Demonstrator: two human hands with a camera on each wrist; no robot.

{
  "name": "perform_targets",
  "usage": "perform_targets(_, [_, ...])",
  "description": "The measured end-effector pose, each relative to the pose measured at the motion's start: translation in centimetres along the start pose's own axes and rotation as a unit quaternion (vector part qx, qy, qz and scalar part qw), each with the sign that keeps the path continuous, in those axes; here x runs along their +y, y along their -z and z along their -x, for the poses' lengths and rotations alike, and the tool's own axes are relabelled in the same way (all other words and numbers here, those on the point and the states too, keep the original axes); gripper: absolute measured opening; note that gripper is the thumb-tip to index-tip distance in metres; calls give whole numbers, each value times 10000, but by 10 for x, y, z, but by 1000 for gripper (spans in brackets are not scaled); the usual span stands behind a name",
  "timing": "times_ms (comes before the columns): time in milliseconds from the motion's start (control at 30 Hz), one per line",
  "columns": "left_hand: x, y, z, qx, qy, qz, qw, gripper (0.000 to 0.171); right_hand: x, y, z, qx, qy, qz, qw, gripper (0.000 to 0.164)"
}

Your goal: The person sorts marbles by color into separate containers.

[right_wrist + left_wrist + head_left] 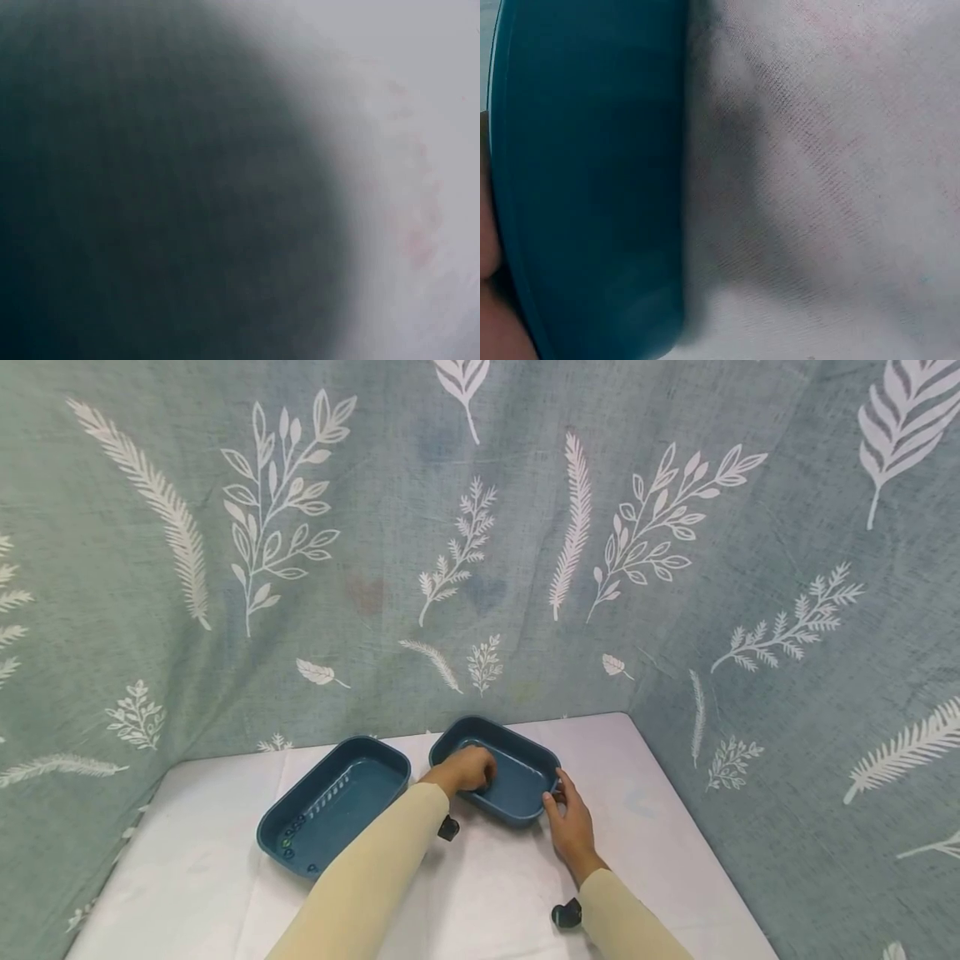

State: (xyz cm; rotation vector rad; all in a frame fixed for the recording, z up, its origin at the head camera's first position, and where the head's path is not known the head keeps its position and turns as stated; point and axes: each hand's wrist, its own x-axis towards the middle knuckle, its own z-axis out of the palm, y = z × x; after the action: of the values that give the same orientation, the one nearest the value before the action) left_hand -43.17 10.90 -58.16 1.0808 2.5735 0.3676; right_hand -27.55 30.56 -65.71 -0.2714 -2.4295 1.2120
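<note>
My left hand (468,768) reaches over the near rim into the right-hand blue tray (517,781), its fingers bent downward. Its fingertips are hidden, so whether they pinch anything cannot be made out. In the left wrist view, the tray's outer wall (592,180) fills the left side, with part of the fingers (487,232) behind the rim. My right hand (572,822) holds the same tray by its right corner, thumb and fingers at the rim. The right wrist view shows only a blurred dark shape (165,180) against white.
To the left stands a second blue tray (270,818), with several small dark pieces (289,853) near its left end. Both trays rest on a white-covered table (495,902). Patterned curtains (390,527) rise behind and to the sides. Dark wrist cameras (567,914) hang by the sleeves.
</note>
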Motion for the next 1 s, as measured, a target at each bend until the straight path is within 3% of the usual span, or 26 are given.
perform_targets(367, [-2, -1, -1, -18, -16, 194, 9998, 21, -1, 0, -1, -93, -133, 43, 9999, 56])
perform_targets(500, [-3, 2, -2, 187, -193, 362, 9990, 21, 0, 1, -1, -75, -109, 14, 9999, 56])
perform_targets(600, [-3, 8, 4, 362, -368, 365, 9980, 21, -2, -1, -1, 18, -17, -28, 10000, 55])
perform_targets(800, [1, 19, 24, 494, -626, -93, 9968, 18, -3, -6, 1, -161, -95, -35, 9998, 57])
perform_targets(1000, [4, 21, 39, 734, -989, -60, 9924, 19, -3, 0, 1, -69, -190, -84, 9998, 55])
